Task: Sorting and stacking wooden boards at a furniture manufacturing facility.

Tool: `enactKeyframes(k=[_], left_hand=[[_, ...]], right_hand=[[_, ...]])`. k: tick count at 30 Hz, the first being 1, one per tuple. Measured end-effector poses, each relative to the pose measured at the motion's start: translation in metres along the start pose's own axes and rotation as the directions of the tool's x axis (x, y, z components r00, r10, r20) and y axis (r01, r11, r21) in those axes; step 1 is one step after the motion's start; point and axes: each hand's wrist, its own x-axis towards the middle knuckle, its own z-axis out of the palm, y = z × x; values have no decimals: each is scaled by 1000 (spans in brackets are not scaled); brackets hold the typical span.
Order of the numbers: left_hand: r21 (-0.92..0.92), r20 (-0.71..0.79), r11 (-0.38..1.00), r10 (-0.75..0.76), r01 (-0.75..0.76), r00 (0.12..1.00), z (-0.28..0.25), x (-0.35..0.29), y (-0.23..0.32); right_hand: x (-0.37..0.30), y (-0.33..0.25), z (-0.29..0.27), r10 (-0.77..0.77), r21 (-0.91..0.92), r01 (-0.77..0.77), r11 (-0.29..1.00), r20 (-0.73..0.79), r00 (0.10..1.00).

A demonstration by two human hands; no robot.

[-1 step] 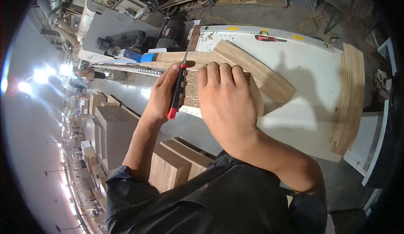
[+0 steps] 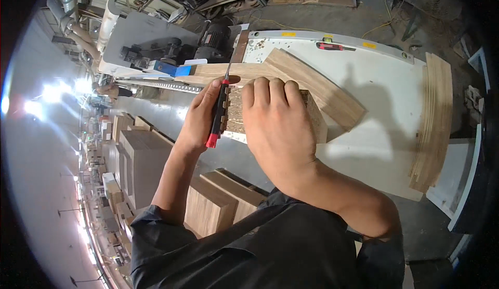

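A black-and-red handled tool (image 2: 217, 115) with a thin metal tip is gripped in my left hand (image 2: 200, 115), its tip pointing away from me. It lies along the left end of a stack of particleboard strips (image 2: 235, 113), where small notched pieces show at the edge. My right hand (image 2: 280, 122) is wrapped over the top of this stack, fingers curled across its far side. The stack's right end (image 2: 315, 115) shows past my knuckles; most of its middle is hidden by the hand. Whether the tip touches the boards I cannot tell.
Under the stack is a white worktable (image 2: 358, 154) with loose wood-grain boards (image 2: 317, 86). A spirit level (image 2: 353, 41) runs along its far edge beside a red-and-black tool (image 2: 332, 47). More strips (image 2: 434, 122) are piled right. Motors (image 2: 213, 39) stand far left; wood-grain boxes (image 2: 210, 206) lie near me.
My right hand has shifted very slightly left over the boards. My left hand and the tool look the same.
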Motion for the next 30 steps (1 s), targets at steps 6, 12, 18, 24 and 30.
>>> enactKeyframes(k=[6,12,18,24,30], left_hand=[[488,-19,845,260,-218,966,11,-3,13],[840,-55,504,448,-201,892,21,-11,26],[954,-23,285,387,-95,922,20,-22,35],[835,241,328,503,-441,830,-17,-13,18],[215,25,905,371,-367,928,-49,-55,-10]], right_hand=[[-3,7,-6,-10,-23,13,1000,106,994],[2,-1,2,2,-71,1,997,43,999],[-2,-8,-3,0,-9,0,1000,71,997],[-5,-3,-22,-97,108,85,991,107,990],[-3,2,-22,-105,94,94,991,113,988]])
